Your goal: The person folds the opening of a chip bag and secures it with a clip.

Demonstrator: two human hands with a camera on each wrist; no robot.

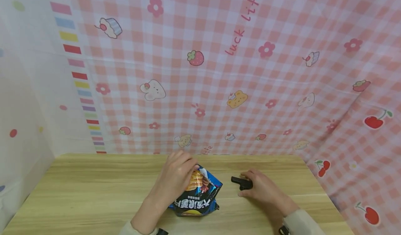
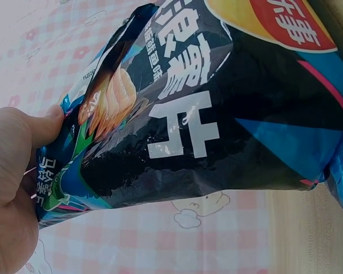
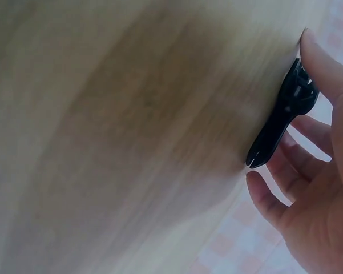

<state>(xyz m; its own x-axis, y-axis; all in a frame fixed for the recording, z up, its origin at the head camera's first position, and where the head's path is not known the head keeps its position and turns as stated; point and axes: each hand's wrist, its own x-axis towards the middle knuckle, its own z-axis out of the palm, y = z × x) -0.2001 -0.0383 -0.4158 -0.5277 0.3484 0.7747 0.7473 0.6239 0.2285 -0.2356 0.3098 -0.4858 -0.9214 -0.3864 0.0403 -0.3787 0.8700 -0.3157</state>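
Observation:
My left hand (image 1: pixel 177 169) grips the top corner of a blue-and-black bag of potato chips (image 1: pixel 195 193). In the left wrist view the thumb (image 2: pixel 48 123) presses on the front of the shiny chip bag (image 2: pixel 200 154), while the other fingers are mostly hidden behind it. Off to the right, my right hand (image 1: pixel 263 188) has its thumb and fingers curled round a small black clip (image 1: pixel 240 182). Seen from the right wrist, the narrow black clip (image 3: pixel 277 123) lies between the thumb above and the bent fingers behind, close over the table.
Both hands work over a light wood-grain table (image 1: pixel 94 193). A pink checked cloth (image 1: pixel 213 81) with cartoon prints hangs behind it and continues along the right side. White cloth (image 1: pixel 22 88) with coloured dots hangs at the left.

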